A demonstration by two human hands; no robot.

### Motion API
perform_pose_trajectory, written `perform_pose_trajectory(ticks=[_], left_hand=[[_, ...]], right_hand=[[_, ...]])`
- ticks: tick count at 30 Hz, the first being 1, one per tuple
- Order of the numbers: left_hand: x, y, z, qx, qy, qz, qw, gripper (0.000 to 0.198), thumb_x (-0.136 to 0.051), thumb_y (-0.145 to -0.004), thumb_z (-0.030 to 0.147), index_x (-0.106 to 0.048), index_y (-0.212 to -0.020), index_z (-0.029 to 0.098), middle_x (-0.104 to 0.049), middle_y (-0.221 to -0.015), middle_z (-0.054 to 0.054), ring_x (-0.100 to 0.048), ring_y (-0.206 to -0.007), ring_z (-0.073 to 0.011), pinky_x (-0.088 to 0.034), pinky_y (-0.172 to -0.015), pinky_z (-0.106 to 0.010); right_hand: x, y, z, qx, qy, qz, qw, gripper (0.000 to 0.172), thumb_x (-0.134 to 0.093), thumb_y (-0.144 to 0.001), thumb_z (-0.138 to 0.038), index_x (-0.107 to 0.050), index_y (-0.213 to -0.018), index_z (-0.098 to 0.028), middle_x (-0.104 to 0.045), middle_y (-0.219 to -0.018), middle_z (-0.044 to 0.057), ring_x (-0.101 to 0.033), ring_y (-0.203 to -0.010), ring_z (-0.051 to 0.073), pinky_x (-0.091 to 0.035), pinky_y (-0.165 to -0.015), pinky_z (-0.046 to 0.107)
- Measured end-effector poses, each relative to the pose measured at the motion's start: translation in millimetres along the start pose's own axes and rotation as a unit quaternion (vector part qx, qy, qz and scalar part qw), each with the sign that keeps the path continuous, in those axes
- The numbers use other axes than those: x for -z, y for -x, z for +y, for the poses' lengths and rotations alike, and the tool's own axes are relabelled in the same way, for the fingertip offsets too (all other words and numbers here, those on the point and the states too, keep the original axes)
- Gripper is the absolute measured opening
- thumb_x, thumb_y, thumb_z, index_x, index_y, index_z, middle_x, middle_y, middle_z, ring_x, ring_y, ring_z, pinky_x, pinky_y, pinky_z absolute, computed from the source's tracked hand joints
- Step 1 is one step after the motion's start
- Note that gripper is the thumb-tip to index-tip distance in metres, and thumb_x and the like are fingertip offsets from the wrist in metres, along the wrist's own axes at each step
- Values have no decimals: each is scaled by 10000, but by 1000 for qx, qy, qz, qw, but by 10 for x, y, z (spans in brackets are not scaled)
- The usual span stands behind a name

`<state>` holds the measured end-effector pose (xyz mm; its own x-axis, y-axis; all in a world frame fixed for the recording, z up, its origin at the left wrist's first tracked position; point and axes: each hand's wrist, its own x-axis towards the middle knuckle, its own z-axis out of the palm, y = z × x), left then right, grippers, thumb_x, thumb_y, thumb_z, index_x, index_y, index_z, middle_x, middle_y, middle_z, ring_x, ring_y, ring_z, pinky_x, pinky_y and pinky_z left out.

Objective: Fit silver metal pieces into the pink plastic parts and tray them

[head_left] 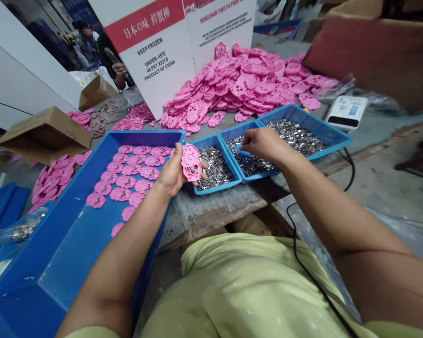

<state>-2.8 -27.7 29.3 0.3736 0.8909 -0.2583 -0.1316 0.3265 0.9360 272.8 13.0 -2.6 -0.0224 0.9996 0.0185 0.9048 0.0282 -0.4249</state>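
Note:
My left hand holds a pink plastic piece upright, over the edge between the large blue tray and a small blue bin of silvery metal bits. My right hand reaches into the middle blue bin of small metal parts, fingers pinched down among them; whether it grips one I cannot tell. Rows of pink pieces lie flat in the large blue tray beside my left hand.
A big heap of pink pieces lies behind the bins, against a white carton. A third blue bin of metal parts stands right, with a white device and black cable. Cardboard boxes sit left. A person stands far back.

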Motion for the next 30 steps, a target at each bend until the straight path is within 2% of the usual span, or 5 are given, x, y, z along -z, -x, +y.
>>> perform_pose_trajectory(ticks=[6,11,15,20,30], left_hand=[[-28,38,-5,-17,-51,-13,998,686,-840,-689,738,-589,-1012,188,-770,-805,-61,-766,-622,-227,-552,-410,-251],[-67,76,-8,-19,-48,12,999,641,-974,-615,418,-564,-1043,175,-770,-827,-41,-751,-625,-190,-544,-425,-221],[-84,66,-18,-33,-21,46,998,648,-961,-565,294,-582,-1075,166,-762,-839,-36,-754,-643,-200,-538,-436,-226],[-93,41,-19,-69,-14,78,994,662,-982,-492,314,-601,-1015,174,-722,-771,4,-727,-605,-187,-497,-410,-221],[-94,11,-58,-123,-33,150,980,509,-940,-520,254,-612,-904,192,-647,-722,36,-589,-513,-107,-435,-389,-225]], right_hand=[[46,45,-28,-39,-253,26,966,266,-841,-785,-348,-639,-693,-202,-585,-545,-9,-580,-554,161,-500,-641,349],[-63,277,-427,69,-420,31,904,339,-845,-774,-492,-658,-708,-217,-669,-669,18,-596,-631,168,-504,-649,348],[-228,409,-732,181,-406,49,895,165,-774,-826,-337,-692,-721,-239,-742,-840,29,-648,-802,206,-512,-809,374],[-355,392,-874,240,-369,62,896,166,-664,-906,-258,-649,-742,-253,-730,-892,40,-643,-866,228,-506,-835,381],[-422,445,-1004,242,-204,108,942,102,-594,-934,-241,-663,-862,-220,-697,-1035,101,-609,-892,240,-457,-788,360]])
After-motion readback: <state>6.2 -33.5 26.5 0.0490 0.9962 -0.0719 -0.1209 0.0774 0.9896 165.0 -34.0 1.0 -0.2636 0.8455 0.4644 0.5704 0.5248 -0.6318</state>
